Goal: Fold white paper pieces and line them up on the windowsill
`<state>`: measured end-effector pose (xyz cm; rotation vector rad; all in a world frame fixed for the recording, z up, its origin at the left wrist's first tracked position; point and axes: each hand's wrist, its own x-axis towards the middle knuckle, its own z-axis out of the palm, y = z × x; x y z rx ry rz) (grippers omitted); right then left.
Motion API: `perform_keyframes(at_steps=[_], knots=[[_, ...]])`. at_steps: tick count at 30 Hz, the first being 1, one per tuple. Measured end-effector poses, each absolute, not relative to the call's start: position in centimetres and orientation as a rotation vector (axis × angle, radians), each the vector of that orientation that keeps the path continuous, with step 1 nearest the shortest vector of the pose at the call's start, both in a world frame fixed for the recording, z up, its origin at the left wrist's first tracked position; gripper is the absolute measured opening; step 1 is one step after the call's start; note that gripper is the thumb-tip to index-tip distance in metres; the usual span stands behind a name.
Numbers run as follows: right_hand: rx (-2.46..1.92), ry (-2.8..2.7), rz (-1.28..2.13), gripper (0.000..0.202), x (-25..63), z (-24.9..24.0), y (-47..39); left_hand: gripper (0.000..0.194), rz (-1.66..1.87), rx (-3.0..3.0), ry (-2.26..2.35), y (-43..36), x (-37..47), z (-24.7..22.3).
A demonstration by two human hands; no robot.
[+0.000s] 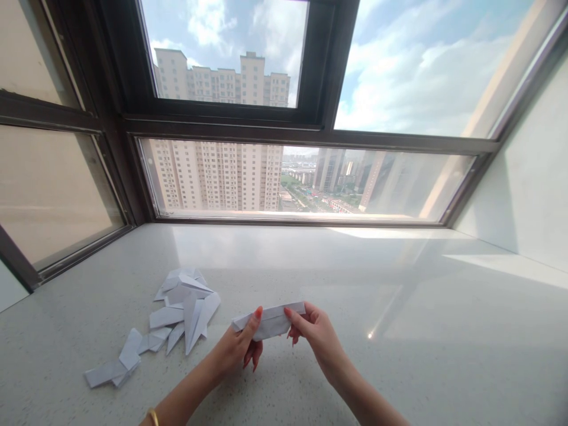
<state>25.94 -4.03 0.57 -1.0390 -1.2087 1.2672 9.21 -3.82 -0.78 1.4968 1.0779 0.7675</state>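
Strip (274,324), one: white paper, folded flat and long, a fold edge running lengthwise along its face. Location: between the two hands, apparently raised over the speckled sill (399,367), slanting slightly, with the end at the right grip a little higher from where I stand.

Left grip (237,349): closed on one end of the strip, thumb across the face, other fingers below and behind, partly hidden. Bangle (153,416), gold-coloured, on the same arm.

Right grip (314,328): pinching the opposite end, thumb tip on the face near the edge, fingers behind.

Handling, as I judge it: very light, no load on the wrist. Layers likely make it stiffer than a single sheet, yet soft enough to bow under a careless push. Surface dry and smooth, mildly slick, safe in an easy pinch. Not brittle; prone to stray creases, and to tearing if pulled hard. Flap may spring open wherever no thumb rests.

Best hold: both short ends, thumbs over, fingers under, pressure light. Squeezing the long edges together would probably buckle it.

Pile (193,319): folded white pieces, overlapping, exact count unclear; on the sill, beyond and left of the left grip, apart from it.
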Motion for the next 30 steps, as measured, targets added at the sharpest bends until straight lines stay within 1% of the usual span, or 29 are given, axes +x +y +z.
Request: perform_keyframes(at_steps=[6, 13, 18, 24, 30], knots=[[-1.039, -1.174, 1.298, 0.037, 26.2, 0.6, -3.7, 0.063, 0.755, 1.521, 1.105, -3.7, 8.9, -0.7], [-1.047, -1.182, 1.253, 0.037, 26.4, 0.2, -3.5, 0.059, 0.784, 1.479, 1.092, -3.9, 9.3, -0.4], [-1.072, -1.177, 1.231, 0.038, 26.8, 0.3, -3.3, 0.056, 0.815, 1.516, 1.189, -3.0, 8.6, -0.2], [-1.155, -1.213, 1.008, 0.036, 28.5, 0.5, -2.5, 0.056, 0.807, 1.516, 1.233, -1.9, 7.9, -0.6], [-1.439, -1.333, 0.748, 0.034, 33.1, 0.2, 0.1, 0.06, 0.799, 1.516, 1.231, -1.8, 8.2, -0.7]])
